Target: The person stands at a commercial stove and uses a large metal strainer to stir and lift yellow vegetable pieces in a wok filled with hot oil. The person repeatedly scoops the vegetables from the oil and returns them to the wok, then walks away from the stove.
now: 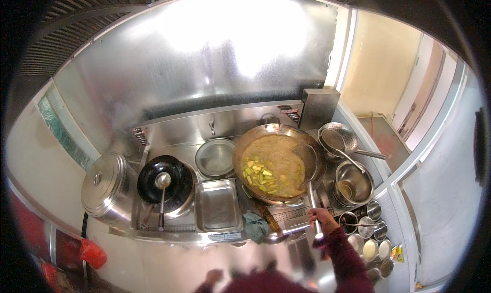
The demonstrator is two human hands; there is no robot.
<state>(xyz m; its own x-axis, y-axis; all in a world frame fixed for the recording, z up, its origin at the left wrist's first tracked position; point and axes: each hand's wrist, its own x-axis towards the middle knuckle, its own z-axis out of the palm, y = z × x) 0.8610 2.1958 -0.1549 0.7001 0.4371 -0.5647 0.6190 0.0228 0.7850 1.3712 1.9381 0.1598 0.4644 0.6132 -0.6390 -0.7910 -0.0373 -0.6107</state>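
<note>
My right hand grips the metal handle of a long-handled wire skimmer. The skimmer's mesh head lies in the right side of a large wok, partly sunk in bubbling, foamy yellow-brown oil. Green and yellow cut vegetable pieces float together in the left and lower part of the wok. Low in front of my body, my left hand appears small and blurred, away from the stove; whether it holds anything cannot be made out.
Left of the wok are a water-filled pan, a rectangular steel tray, a black wok with a ladle, and a lidded stockpot. A grey-green cloth lies at the front edge. Rightward stand a colander, a steel pot and several seasoning bowls.
</note>
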